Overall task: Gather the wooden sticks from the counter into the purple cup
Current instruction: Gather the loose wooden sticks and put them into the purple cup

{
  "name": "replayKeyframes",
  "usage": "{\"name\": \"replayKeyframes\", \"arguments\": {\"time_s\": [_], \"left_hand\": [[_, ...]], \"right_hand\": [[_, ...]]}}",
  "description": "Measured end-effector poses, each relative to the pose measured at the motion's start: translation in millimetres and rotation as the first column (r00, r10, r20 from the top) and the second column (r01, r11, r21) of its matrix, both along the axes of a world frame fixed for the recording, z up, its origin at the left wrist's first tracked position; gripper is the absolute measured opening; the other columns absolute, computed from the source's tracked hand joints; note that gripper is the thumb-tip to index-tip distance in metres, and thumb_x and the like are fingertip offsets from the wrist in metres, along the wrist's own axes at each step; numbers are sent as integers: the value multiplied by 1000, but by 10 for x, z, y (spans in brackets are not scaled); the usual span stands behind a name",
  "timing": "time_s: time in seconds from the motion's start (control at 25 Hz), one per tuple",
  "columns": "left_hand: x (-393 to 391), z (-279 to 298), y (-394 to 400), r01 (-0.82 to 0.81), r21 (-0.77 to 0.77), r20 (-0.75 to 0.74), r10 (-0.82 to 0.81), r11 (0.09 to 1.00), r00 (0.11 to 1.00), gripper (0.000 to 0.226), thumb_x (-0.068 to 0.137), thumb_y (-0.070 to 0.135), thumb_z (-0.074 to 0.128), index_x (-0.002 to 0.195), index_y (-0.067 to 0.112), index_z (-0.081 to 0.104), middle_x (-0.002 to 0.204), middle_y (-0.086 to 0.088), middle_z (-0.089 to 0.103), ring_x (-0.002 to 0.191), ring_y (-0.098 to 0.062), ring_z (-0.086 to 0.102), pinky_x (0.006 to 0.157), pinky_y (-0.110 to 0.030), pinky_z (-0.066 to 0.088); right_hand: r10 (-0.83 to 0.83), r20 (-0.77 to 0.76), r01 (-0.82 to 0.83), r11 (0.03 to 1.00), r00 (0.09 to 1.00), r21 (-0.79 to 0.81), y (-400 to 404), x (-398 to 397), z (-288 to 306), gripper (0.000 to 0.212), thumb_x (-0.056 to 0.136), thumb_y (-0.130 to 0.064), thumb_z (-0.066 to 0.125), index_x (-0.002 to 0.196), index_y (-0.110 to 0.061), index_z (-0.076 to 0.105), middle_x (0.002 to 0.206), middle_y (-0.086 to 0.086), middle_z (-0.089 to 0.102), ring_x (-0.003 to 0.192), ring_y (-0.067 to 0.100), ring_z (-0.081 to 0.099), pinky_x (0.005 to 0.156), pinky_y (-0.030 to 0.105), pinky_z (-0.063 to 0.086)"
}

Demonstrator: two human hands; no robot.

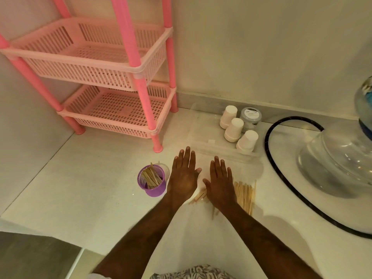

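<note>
Head view cuts off a large clear glass vessel (340, 164) at the counter's right edge, and the print on the grey-lidded round jar (251, 116) is too blurred to read. Both hands lie flat with fingers straight, grasping nothing: the left hand (184, 176) beside the small purple plastic cup (152, 184), the right hand (220, 184) covering part of the loose pale wooden sticks (244, 195) on the white counter (90, 178), so they can't be counted. More sticks stand in the cup. Three upturned white paper cups (234, 128) sit in a clear tray toward the back edge. One pink two-tier plastic rack (112, 73) fills the back-left corner.
</note>
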State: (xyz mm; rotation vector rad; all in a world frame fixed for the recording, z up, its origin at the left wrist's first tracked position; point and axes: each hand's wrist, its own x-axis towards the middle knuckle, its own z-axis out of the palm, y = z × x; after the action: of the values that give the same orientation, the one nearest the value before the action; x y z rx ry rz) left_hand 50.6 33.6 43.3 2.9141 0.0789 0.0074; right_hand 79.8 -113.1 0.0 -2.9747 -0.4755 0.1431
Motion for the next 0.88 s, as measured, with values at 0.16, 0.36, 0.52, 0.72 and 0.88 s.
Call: {"name": "replayKeyframes", "arguments": {"time_s": [0.16, 0.36, 0.52, 0.72, 0.88], "left_hand": [[-74, -153, -69, 7, 72, -70, -2, 997, 998, 62, 105, 43, 19, 156, 12, 6, 163, -12, -8, 150, -33, -9, 123, -48, 2], [-213, -323, -88, 18, 108, -124, -4, 994, 992, 63, 104, 46, 11, 156, 14, -2, 163, -10, -14, 149, -32, -15, 123, -48, 2], [-322, -410, -52, 5, 53, -126, 2, 999, 992, 61, 104, 43, 11, 156, 14, -4, 163, -8, -15, 149, -28, -18, 123, -45, 0], [-551, -371, -135, -95, 48, -52, 97, 994, 994, 59, 103, 37, 33, 151, 2, 27, 159, -18, 20, 148, -36, 17, 119, -48, 26], [-665, -341, -205, -198, -12, -98, 196, 980, 976, 55, 99, 29, 54, 145, 3, 42, 151, -17, 41, 139, -38, 41, 112, -45, 38]], "right_hand": [[10, -17, -11, 999, 1000, -42, -160, -16, -105, 66, 102, -41, 36, 155, -10, 13, 164, 14, 2, 151, 34, 1, 121, 51, 5], [75, -42, -77, 995, 996, -57, -137, -32, -159, 67, 102, -38, 38, 155, -10, 8, 164, 13, -2, 151, 33, -2, 120, 49, 0], [173, -46, -175, 983, 984, -53, -55, -51, -173, 64, 104, -34, 34, 155, -10, 3, 164, 12, -7, 151, 32, -6, 122, 47, 0], [359, -92, -362, 932, 929, -7, 79, 2, -194, 63, 104, -17, 37, 155, -11, 2, 165, 11, -7, 151, 30, -6, 123, 44, 3], [526, -136, -508, 849, 840, 143, 174, 89, -148, 63, 100, -19, 47, 155, -15, 18, 165, 7, 8, 152, 27, 6, 122, 39, 10]]}}
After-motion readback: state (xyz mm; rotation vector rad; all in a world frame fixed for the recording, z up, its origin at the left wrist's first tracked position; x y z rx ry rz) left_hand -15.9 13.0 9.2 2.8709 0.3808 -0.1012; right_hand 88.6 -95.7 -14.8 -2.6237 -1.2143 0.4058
